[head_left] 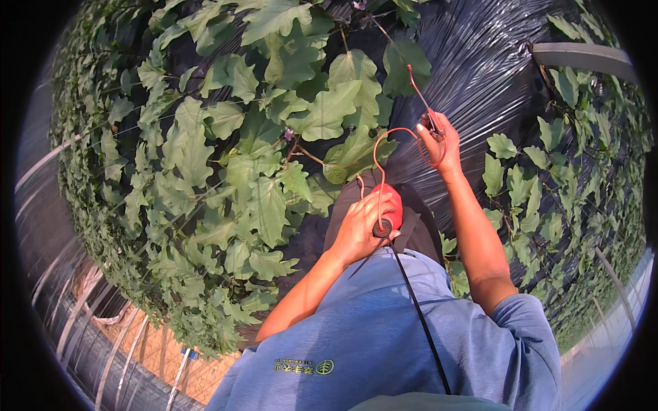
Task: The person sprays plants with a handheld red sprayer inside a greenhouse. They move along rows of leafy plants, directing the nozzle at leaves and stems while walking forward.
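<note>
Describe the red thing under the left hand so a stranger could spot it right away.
Start at the black plastic sheet beside the leafy vines. Below it, at waist level, the left hand rests on a small red bottle. A thin orange hose loops from it up to the right hand; nothing else here is red.

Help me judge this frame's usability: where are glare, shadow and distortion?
Head view: sun glare streaks the black plastic film; deep shadow sits among the leaves; fisheye bends the rim, blurring edges; both hands, left hand and right hand, are sharp.

Broad green vine leaves [205, 171] climb across black plastic sheeting [480, 75]. A grey pipe [582, 56] crosses the upper right, and pale metal bars [103, 315] curve at lower left.
</note>
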Demonstrator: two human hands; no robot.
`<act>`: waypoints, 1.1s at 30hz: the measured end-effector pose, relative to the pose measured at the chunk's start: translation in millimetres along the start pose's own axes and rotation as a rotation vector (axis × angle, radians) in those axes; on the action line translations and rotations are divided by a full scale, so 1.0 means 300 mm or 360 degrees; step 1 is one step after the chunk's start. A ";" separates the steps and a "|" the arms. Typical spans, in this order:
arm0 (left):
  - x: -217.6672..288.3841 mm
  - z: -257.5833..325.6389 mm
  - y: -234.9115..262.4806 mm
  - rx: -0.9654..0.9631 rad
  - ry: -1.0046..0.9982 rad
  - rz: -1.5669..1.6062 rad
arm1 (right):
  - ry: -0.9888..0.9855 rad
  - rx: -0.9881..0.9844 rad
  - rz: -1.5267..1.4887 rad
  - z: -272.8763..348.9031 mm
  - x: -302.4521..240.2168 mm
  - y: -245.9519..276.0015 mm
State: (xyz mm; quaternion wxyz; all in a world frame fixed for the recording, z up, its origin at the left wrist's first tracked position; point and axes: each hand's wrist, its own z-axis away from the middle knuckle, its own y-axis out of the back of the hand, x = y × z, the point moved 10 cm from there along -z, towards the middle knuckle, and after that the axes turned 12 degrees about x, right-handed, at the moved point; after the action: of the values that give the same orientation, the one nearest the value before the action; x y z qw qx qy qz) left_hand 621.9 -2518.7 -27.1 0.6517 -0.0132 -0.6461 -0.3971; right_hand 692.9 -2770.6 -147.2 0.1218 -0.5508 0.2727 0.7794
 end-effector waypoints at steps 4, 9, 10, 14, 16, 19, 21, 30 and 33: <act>-0.044 -0.127 0.014 0.0014 0.0133 -0.0010 | 0.0007 -0.0165 0.0084 -0.300 0.060 -0.205; -0.062 -0.236 0.038 0.0065 0.0227 -0.0049 | 0.0011 -0.0155 0.0177 -0.598 0.145 -0.419; -0.069 -0.250 0.043 0.0085 0.0294 -0.0069 | -0.0013 -0.0138 0.0257 -0.652 0.168 -0.451; -0.095 -0.273 0.050 0.0144 0.0598 -0.0166 | -0.0035 -0.0213 0.0387 -0.824 0.227 -0.586; -0.086 -0.287 0.038 0.0229 0.0665 -0.0172 | -0.0048 -0.0218 0.0281 -0.877 0.245 -0.640; -0.078 -0.319 0.006 0.0349 0.0748 -0.0157 | 0.0043 -0.0146 0.0253 -0.929 0.250 -0.678; -0.067 -0.332 -0.024 0.0375 0.0838 -0.0125 | 0.0005 -0.0130 0.0311 -0.950 0.274 -0.672; 0.016 -0.489 -0.141 0.0164 0.0977 0.0081 | -0.0048 -0.0420 0.0094 -0.896 0.201 -0.513; -0.029 -0.492 -0.113 -0.0209 0.1155 -0.0065 | 0.0118 -0.0629 0.0003 -0.840 0.099 -0.368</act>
State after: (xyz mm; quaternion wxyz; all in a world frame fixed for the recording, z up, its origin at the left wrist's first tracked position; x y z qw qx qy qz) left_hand 727.7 -2615.8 -75.7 0.8282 0.0996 -0.3460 -0.4295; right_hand 935.9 -2824.3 -268.4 0.0004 -0.5919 0.1194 0.7971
